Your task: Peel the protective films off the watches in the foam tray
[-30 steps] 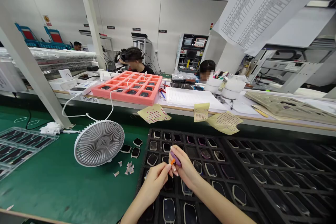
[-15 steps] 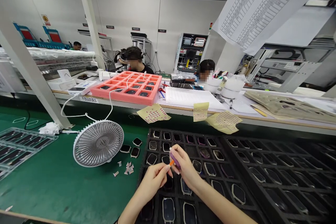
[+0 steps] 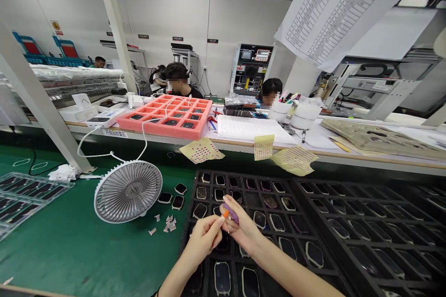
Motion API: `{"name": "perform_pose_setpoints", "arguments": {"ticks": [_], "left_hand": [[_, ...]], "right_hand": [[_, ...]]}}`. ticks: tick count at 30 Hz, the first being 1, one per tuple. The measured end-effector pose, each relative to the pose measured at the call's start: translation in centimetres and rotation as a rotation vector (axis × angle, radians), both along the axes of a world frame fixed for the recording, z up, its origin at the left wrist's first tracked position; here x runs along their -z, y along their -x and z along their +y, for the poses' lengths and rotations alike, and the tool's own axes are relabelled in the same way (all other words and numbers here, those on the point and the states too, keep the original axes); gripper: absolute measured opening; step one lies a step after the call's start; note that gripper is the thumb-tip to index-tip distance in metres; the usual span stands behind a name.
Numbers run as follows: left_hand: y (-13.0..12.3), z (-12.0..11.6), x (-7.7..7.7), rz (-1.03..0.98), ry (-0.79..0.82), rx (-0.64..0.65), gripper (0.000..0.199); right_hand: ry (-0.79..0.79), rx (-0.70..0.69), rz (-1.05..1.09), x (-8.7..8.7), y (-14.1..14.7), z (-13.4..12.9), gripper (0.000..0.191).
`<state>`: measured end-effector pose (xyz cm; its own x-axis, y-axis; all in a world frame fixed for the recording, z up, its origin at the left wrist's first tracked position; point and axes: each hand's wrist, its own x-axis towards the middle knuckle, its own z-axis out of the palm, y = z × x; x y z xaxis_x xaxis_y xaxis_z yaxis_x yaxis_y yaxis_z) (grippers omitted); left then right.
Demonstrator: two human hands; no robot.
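A purple watch case (image 3: 231,212) is held in my right hand (image 3: 245,228), its fingers wrapped around it above the black foam tray (image 3: 210,231). My left hand (image 3: 202,240) pinches a small narrow orange piece (image 3: 226,214) between thumb and fingertips. The orange piece meets the side of the purple case; whether it is stuck to it I cannot tell. Watches with dark screens lie in the tray's compartments below both hands, one being a watch (image 3: 222,277) near the front.
A round grey fan (image 3: 128,191) stands on the green mat (image 3: 114,255) at left. Beside it lie several loose watches (image 3: 177,202) and small pinkish scraps (image 3: 170,223). A pink foam tray (image 3: 156,130) and papers (image 3: 251,129) occupy the shelf. Another foam tray (image 3: 334,250) lies at right.
The purple case has turned in my right hand, so more of its flat side shows. Both hands stay close together, and the whole view has shifted slightly.
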<state>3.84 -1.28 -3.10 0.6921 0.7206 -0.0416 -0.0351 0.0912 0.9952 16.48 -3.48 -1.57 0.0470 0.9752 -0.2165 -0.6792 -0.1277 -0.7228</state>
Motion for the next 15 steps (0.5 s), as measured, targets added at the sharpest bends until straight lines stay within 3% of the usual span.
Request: {"name": "perform_pose_setpoints", "arguments": {"ticks": [8, 12, 15], "left_hand": [[-0.3, 0.2, -0.8, -0.048, -0.083, -0.171, 0.051], [-0.2, 0.0, -0.7, -0.022, -0.114, -0.187, 0.049], [0.8, 0.5, -0.3, 0.007, -0.08, -0.198, 0.05]], "right_hand": [[-0.041, 0.1, -0.256, 0.4, 0.6, -0.8, 0.032], [-0.14, 0.08, -0.437, 0.9, 1.2, -1.4, 0.032], [-0.182, 0.092, -0.551, 1.6, -0.2, -0.8, 0.031]]}}
